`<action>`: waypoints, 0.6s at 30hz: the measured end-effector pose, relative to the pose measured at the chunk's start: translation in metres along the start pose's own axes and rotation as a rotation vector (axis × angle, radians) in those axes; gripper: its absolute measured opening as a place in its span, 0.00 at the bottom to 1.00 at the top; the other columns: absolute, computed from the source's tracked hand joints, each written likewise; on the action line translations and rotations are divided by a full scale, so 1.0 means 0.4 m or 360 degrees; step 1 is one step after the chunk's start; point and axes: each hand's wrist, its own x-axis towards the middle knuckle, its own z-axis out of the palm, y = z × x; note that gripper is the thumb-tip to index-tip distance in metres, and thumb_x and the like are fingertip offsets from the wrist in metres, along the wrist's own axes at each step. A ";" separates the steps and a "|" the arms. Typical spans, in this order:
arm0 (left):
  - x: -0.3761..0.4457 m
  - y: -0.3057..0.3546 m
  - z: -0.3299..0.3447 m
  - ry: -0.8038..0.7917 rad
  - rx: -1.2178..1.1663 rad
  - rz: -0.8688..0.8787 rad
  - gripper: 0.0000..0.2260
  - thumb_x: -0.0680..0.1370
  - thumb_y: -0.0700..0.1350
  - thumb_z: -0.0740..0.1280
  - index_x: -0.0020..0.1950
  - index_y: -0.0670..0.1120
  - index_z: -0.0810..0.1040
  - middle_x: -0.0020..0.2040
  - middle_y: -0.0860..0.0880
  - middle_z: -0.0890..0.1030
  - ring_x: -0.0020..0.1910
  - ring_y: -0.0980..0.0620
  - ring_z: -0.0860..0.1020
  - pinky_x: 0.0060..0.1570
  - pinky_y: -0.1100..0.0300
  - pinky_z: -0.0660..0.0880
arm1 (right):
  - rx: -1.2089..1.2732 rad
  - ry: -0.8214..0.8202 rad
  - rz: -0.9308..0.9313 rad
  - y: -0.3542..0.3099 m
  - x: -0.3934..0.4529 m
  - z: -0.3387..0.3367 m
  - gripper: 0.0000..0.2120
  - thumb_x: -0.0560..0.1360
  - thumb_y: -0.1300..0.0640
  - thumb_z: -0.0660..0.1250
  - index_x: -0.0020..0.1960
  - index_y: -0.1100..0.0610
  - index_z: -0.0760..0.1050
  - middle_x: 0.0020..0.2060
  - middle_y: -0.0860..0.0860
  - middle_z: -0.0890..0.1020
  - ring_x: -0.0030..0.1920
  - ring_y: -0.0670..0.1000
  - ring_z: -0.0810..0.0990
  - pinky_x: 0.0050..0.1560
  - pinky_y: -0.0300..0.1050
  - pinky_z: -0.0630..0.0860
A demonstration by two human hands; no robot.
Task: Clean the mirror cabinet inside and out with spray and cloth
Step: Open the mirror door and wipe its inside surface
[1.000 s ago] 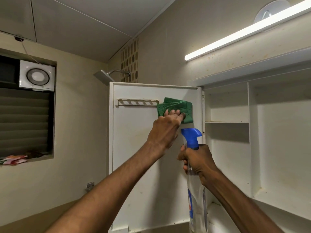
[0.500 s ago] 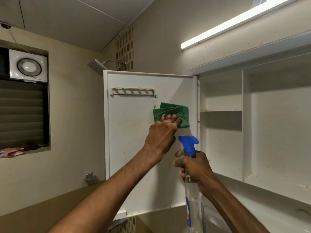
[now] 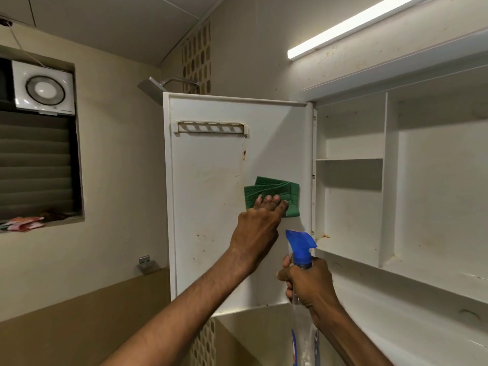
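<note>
Head view: the cabinet door [image 3: 211,207] stands swung open to the left, its inner face toward the camera. The left hand [image 3: 257,225] presses a folded green cloth [image 3: 274,192] flat against that face, near the hinge edge and about mid-height, with straight fingers [image 3: 269,203] laid over the cloth's lower part. The right hand [image 3: 310,283] is wrapped tight around the neck of the spray bottle [image 3: 301,245], held upright just below the cloth, nozzle toward the door.

By my judgement the job is in its inside stage. The door still shows brown specks low down and a rust-coloured streak [image 3: 244,153] under the small rack [image 3: 211,127]. The shelves [image 3: 348,159] carry spots and grime in the corners. The mirror side faces away, so its state cannot be told.
</note>
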 end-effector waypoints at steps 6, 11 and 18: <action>-0.065 0.015 0.047 -0.0104 -0.0029 -0.0012 0.28 0.78 0.33 0.55 0.76 0.51 0.58 0.76 0.50 0.60 0.76 0.48 0.57 0.68 0.52 0.67 | -0.0068 -0.0005 0.0044 0.055 -0.026 -0.003 0.03 0.71 0.68 0.71 0.43 0.62 0.79 0.24 0.51 0.76 0.23 0.50 0.73 0.28 0.42 0.74; -0.112 0.034 0.064 -0.0051 -0.0023 -0.0048 0.29 0.74 0.31 0.61 0.73 0.50 0.65 0.73 0.50 0.67 0.73 0.48 0.64 0.60 0.53 0.74 | -0.0127 0.0000 0.0155 0.101 -0.050 -0.007 0.07 0.69 0.69 0.72 0.43 0.59 0.79 0.27 0.54 0.78 0.23 0.50 0.75 0.27 0.40 0.74; -0.184 0.039 0.121 -0.0348 -0.0118 -0.0085 0.31 0.77 0.31 0.54 0.77 0.51 0.54 0.78 0.50 0.56 0.77 0.47 0.54 0.66 0.51 0.70 | -0.0165 0.0128 0.0246 0.169 -0.080 -0.003 0.05 0.70 0.67 0.71 0.44 0.59 0.80 0.29 0.53 0.79 0.24 0.49 0.76 0.26 0.38 0.73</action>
